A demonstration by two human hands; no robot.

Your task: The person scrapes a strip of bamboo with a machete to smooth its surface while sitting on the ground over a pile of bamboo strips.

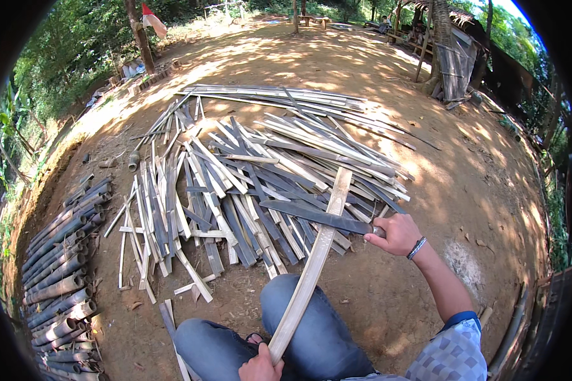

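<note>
My left hand (260,367) is closed round the near end of a long split bamboo strip (308,279), pale inner face up. The strip slants away from me past my bent knee in jeans (314,317). In my right hand (395,233) is the handle of a machete (318,215), whose dark, broad blade points left. The blade lies across the strip near its far end; whether it bites into the bamboo I cannot tell. Beyond the blade spreads a heap of split bamboo strips (235,171), some pale side up, some dark side up.
Cut bamboo tubes (60,279) are stacked at the left. Another dark strip (170,330) lies beside my left knee. Whitish ash (464,263) marks the dirt ground (451,171) at the right. Farther off stand a tree trunk (440,47), a wooden shelter (457,70) and a red-and-white flag (152,22).
</note>
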